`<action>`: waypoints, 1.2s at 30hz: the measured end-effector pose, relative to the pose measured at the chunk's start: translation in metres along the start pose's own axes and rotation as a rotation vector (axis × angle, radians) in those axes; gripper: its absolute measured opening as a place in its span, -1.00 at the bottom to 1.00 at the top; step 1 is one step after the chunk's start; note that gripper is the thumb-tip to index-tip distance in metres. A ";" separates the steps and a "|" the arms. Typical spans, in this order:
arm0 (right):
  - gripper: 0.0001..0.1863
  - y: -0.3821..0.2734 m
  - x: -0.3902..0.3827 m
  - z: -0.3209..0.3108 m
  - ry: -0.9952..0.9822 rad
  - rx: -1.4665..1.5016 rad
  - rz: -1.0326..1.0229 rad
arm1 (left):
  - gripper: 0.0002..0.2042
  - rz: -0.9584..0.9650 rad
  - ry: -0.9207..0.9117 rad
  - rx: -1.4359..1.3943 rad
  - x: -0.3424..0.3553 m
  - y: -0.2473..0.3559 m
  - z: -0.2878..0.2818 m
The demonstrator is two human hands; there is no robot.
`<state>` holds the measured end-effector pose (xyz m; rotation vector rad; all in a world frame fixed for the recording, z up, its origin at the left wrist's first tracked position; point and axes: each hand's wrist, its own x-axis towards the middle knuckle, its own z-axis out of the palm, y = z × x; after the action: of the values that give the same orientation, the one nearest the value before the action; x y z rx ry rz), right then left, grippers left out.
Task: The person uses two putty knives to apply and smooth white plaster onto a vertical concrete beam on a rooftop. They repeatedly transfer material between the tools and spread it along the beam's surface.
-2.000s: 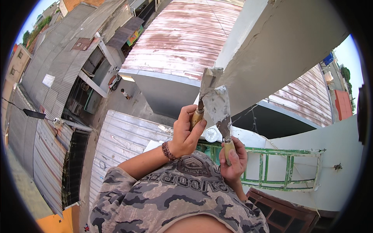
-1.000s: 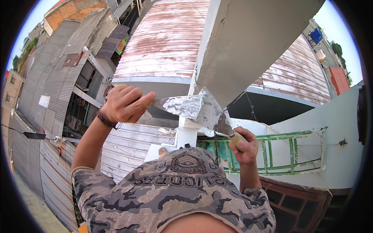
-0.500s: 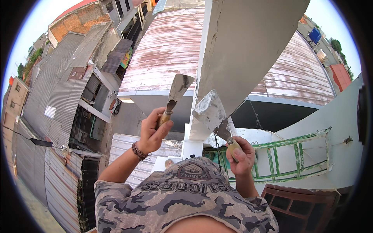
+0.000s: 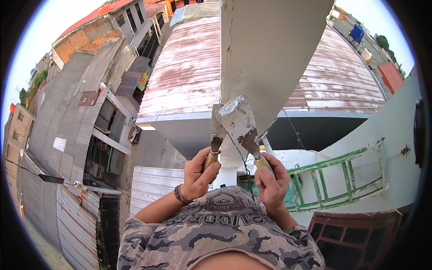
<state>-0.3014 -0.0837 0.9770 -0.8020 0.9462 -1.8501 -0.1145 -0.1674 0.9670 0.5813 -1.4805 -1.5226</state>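
Note:
My left hand (image 4: 198,177) grips the wooden handle of a narrow putty knife (image 4: 217,138), its blade upright and smeared. My right hand (image 4: 274,182) holds a wider scraper (image 4: 246,137) by its pale wooden handle, with grey-white paste (image 4: 233,112) on its upper blade. The two blades overlap before the cracked underside and edge of a concrete beam (image 4: 265,49). Whether they touch the beam I cannot tell.
Below are rusty white corrugated roofs (image 4: 180,63), grey tin roofs (image 4: 67,108) and a narrow lane (image 4: 148,155). A paint-marked green ladder (image 4: 348,180) lies to the right beside a curved white wall (image 4: 396,139) and a brown framed window (image 4: 351,236). A cable hangs near my hands.
My left hand has swung from the left to the middle, bringing its blade up against the wider one. The view has shifted, so the beam sits more upright and further left.

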 end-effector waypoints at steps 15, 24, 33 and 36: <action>-0.65 0.000 -0.008 0.002 0.040 0.018 0.024 | -0.67 0.118 0.121 0.435 0.013 0.009 0.007; -0.62 -0.012 0.022 -0.007 -0.069 0.255 -0.033 | -0.72 0.146 0.091 0.665 0.021 0.000 0.011; -0.59 0.000 0.017 -0.046 -0.184 0.546 0.029 | -0.79 -0.080 0.112 0.086 0.032 -0.015 0.010; -0.59 0.006 0.004 -0.045 -0.198 0.522 0.066 | -0.79 -0.001 0.100 0.179 0.029 -0.014 0.008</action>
<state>-0.3373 -0.0762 0.9500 -0.6036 0.3325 -1.8040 -0.1386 -0.1896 0.9618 0.7530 -1.5485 -1.3504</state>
